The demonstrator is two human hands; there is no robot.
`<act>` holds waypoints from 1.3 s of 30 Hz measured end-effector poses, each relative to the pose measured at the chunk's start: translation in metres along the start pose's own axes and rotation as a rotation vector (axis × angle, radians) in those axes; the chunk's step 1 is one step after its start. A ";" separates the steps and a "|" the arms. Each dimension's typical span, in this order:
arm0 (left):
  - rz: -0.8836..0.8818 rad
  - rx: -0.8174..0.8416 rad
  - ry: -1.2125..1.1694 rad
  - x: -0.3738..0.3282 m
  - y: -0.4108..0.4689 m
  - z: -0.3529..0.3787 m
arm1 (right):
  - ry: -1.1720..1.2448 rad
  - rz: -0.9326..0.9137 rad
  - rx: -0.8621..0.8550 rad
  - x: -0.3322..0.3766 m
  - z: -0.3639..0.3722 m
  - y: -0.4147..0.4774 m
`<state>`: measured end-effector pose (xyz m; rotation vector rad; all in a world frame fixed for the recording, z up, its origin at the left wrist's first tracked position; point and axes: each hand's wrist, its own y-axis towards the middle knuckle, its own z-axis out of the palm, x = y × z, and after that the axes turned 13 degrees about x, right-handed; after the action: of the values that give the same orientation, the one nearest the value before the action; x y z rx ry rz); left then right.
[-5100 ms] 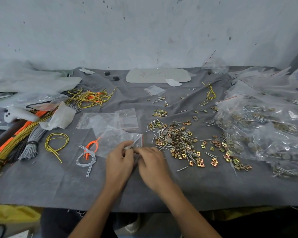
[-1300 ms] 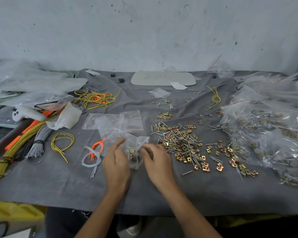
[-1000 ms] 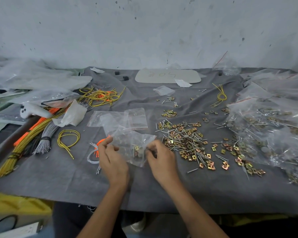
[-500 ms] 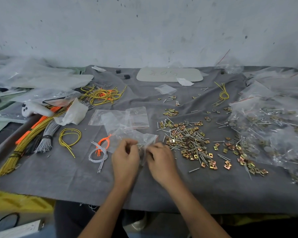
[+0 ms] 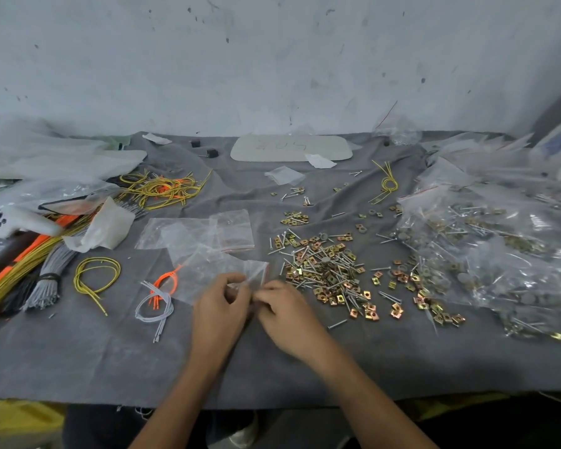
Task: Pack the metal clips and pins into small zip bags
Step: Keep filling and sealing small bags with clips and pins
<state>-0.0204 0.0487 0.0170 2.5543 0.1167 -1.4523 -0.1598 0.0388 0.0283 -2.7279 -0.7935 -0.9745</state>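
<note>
Below a scuffed white wall (image 5: 272, 59), a grey cloth (image 5: 78, 351) carries wire bundles (image 5: 30, 260) at left, loose clips and pins (image 5: 324, 270) right of centre, and filled bags (image 5: 499, 254) at far right. The hands sit closer together than a second ago. Left hand (image 5: 219, 309) and right hand (image 5: 285, 311), nearly touching, pinch the near edge of the zip bag (image 5: 204, 270) with curled fingers.

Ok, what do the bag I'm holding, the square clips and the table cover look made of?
Bag: thin clear plastic film, glossy, cloth visible through it. Square clips: probably plated steel, shiny brassy-gold glint. Table cover: matte grey fabric, perhaps felt, with soft folds.
</note>
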 end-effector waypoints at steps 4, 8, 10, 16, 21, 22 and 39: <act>0.028 -0.015 0.063 -0.001 0.000 -0.001 | -0.049 0.094 -0.230 -0.029 -0.050 0.000; 0.025 0.035 0.140 -0.006 -0.002 -0.002 | -0.329 0.323 -0.184 -0.064 -0.094 0.013; 0.032 0.056 0.153 -0.007 -0.004 -0.003 | -0.444 0.377 -0.057 -0.076 -0.099 0.018; 0.005 0.107 0.160 -0.013 -0.004 -0.005 | -0.543 0.422 -0.005 -0.090 -0.097 0.036; -0.006 0.098 0.224 -0.010 -0.004 -0.005 | -0.327 0.287 -0.224 -0.073 -0.087 0.022; -0.006 0.082 0.219 -0.009 -0.003 -0.005 | -0.216 0.227 -0.256 -0.063 -0.081 0.015; -0.002 0.054 0.016 0.000 0.003 -0.002 | 0.032 0.063 -0.247 -0.010 0.019 0.019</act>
<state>-0.0177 0.0462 0.0184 2.6096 0.0831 -1.4549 -0.1458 0.0243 0.0084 -2.9136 -0.6136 -1.1710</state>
